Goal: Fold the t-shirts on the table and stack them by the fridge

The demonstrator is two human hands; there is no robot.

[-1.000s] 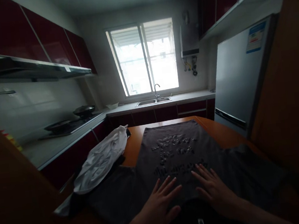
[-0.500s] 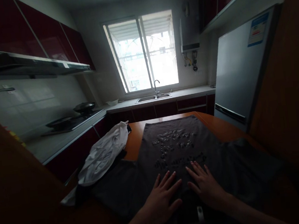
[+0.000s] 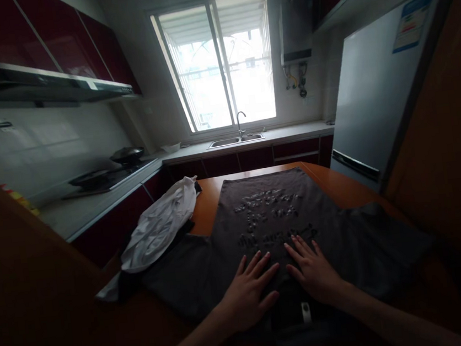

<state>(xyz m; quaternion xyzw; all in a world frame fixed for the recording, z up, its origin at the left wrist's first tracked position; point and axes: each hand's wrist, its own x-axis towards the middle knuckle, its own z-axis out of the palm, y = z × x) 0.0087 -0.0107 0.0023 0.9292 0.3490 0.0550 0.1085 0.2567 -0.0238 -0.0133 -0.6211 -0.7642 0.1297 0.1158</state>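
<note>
A dark grey T-shirt (image 3: 268, 207) with black raised lettering lies spread on the wooden table (image 3: 207, 198), its neck opening towards me and its sleeves out to both sides. A small white label (image 3: 306, 312) shows inside the neck. My left hand (image 3: 250, 290) rests flat on the shirt left of the neck, fingers spread. On the other side, my right hand (image 3: 314, 269) lies flat too, fingers apart, its tips near the lowest line of lettering. Neither hand holds anything.
Heaped at the table's left edge is a white garment (image 3: 159, 225) with dark parts. Beyond stand a counter with a sink (image 3: 227, 141), a stove with pans (image 3: 126, 154) on the left and a fridge (image 3: 378, 84) on the right.
The view has tilted down slightly, so the room sits higher in the picture. Both hands stay flat in about the same place on the T-shirt.
</note>
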